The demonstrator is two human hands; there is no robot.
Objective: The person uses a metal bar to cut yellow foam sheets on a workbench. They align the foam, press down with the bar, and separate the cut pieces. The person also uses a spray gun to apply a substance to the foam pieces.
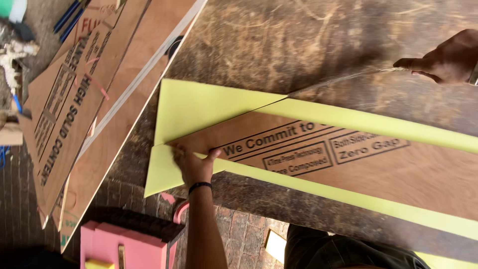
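A pale yellow foam sheet (199, 102) lies on a dark worn board (298, 40). A brown plywood strip with black print (378, 164) rests across the sheet. My left hand (194, 164), with a black band at the wrist, presses down on the strip's left end where it meets the yellow sheet. My right hand (445, 62) is at the upper right, pinching the end of a thin long blade (343, 78). The blade runs down-left to the sheet's edge, where a straight slit continues across the yellow foam.
Printed plywood boards (74, 104) lean in a stack at the left. A pink foam block (134, 244) stands on the brick floor (244, 239) at the bottom left. Dark trousers (343, 249) show at the bottom edge.
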